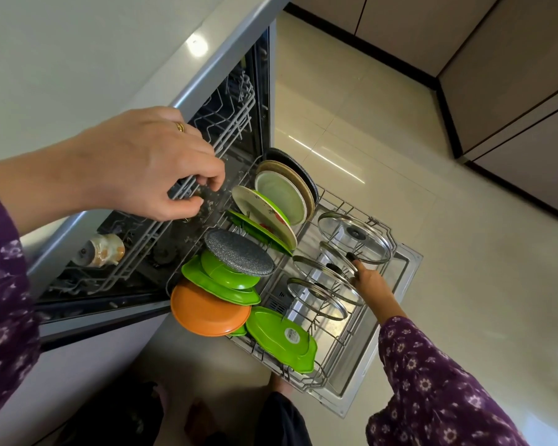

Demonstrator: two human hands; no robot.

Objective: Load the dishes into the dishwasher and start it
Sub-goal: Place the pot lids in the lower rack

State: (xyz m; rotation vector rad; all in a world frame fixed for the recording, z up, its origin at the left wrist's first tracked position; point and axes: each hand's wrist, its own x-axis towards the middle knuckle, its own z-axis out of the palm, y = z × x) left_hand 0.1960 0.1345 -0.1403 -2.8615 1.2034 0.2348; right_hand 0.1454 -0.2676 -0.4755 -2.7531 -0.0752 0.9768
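Left hand (149,162) seems to pinch the upper rack (232,123); right hand (371,281) grips a glass lid (335,255).

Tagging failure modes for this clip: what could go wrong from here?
1. The right hand is at one glass lid among three leaning close together; shifting it could knock the neighbours.
2. The left hand grips the upper rack; sliding it may roll the tilted mug inside.
3. The orange plate seems to overhang the lower rack and could catch when pushed in.

A pale countertop (62,43) overhangs at left; glossy cream floor tiles (400,188) meet beige cabinets (512,75) with black baseboard (445,120).
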